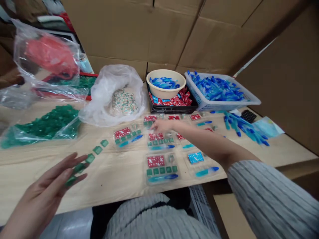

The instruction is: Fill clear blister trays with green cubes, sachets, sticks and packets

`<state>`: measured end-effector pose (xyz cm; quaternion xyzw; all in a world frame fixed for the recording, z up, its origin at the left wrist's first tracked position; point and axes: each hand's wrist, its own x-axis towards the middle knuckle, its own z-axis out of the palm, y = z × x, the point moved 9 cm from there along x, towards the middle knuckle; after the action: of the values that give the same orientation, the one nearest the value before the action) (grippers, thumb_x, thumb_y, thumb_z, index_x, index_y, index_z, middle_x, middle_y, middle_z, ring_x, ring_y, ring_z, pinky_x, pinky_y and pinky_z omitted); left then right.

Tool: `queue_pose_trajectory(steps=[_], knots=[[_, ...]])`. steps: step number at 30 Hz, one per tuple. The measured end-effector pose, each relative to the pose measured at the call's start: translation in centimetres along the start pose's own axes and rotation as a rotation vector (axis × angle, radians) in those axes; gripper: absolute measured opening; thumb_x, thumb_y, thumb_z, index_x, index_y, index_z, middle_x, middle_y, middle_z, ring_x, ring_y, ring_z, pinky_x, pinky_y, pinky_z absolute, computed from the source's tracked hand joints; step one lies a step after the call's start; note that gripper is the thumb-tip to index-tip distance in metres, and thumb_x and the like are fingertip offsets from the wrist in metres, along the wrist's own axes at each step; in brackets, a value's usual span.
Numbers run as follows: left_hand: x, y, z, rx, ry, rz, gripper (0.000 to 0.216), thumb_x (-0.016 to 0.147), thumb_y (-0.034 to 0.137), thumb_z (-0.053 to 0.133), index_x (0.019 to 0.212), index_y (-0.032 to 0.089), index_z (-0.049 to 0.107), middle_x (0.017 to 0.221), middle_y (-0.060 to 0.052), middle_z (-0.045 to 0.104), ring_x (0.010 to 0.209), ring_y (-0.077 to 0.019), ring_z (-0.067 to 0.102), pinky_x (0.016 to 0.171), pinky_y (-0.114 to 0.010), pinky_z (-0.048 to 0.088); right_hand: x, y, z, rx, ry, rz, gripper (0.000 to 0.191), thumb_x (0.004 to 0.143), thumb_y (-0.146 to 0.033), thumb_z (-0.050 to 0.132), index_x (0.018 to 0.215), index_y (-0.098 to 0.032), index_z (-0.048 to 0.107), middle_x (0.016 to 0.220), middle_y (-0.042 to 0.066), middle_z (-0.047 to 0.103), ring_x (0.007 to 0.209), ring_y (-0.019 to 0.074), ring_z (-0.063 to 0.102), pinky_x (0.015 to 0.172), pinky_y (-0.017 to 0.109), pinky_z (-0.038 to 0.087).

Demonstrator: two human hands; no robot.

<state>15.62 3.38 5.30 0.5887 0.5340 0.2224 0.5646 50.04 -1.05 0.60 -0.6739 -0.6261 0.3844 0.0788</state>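
Observation:
My left hand (53, 186), low at the left, grips a row of small green translucent squares (90, 158) between thumb and fingers; the row sticks out up and to the right. My right hand (161, 126) reaches over the clear plastic trays with its fingers drawn together at the back left tray, near the green squares (148, 123) in it. Whatever its fingertips pinch is too blurred to tell. The front tray (162, 169) holds a red printed packet (156, 161), a row of green squares and a blue stick. Beside it, another tray has a blue packet (195, 157) and a blue stick (207, 171).
At the left lies a bag of green squares (50, 124). Behind are a white bag of small patterned pieces (124, 102), a cream bowl (165, 93) on a black box of packets (171, 109), and a white basket of blue sticks (219, 88). Loose sticks (239, 125) lie rightward.

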Motion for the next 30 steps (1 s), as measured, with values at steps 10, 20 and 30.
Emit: queue_pose_trajectory(steps=[10, 20, 30], knots=[[2.3, -1.1, 7.8, -0.4, -0.225, -0.268, 0.028, 0.067, 0.035, 0.061, 0.094, 0.026, 0.064, 0.116, -0.004, 0.056, 0.108, -0.0285, 0.049, 0.076, -0.037, 0.052, -5.6, -0.2, 6.3, -0.502, 0.365, -0.089, 0.062, 0.075, -0.051, 0.048, 0.129, -0.023, 0.035, 0.135, 0.012, 0.031, 0.124, 0.0302, 0.022, 0.099, 0.05, 0.016], [3.6, 1.5, 17.4, -0.473, -0.711, -0.331, 0.034, 0.071, 0.017, 0.051, 0.105, 0.021, 0.057, 0.125, -0.006, 0.048, 0.107, -0.0254, 0.05, 0.08, -0.036, 0.047, -6.7, 1.2, 1.3, 0.395, 0.63, 0.028, 0.043, 0.082, -0.039, 0.039, 0.12, -0.019, 0.041, 0.098, 0.008, 0.057, 0.085, 0.0174, 0.054, 0.075, 0.034, 0.044], [10.3, 4.3, 24.2, -0.187, -0.499, -0.074, 0.042, 0.069, 0.017, 0.057, 0.109, 0.016, 0.044, 0.098, -0.008, 0.059, 0.075, -0.0161, 0.061, 0.071, -0.031, 0.047, -6.9, 10.1, -0.3, 0.916, 0.786, 0.307, 0.045, 0.064, -0.034, 0.059, 0.103, -0.016, 0.045, 0.055, -0.006, 0.048, 0.04, 0.0089, 0.045, 0.04, 0.021, 0.037]])
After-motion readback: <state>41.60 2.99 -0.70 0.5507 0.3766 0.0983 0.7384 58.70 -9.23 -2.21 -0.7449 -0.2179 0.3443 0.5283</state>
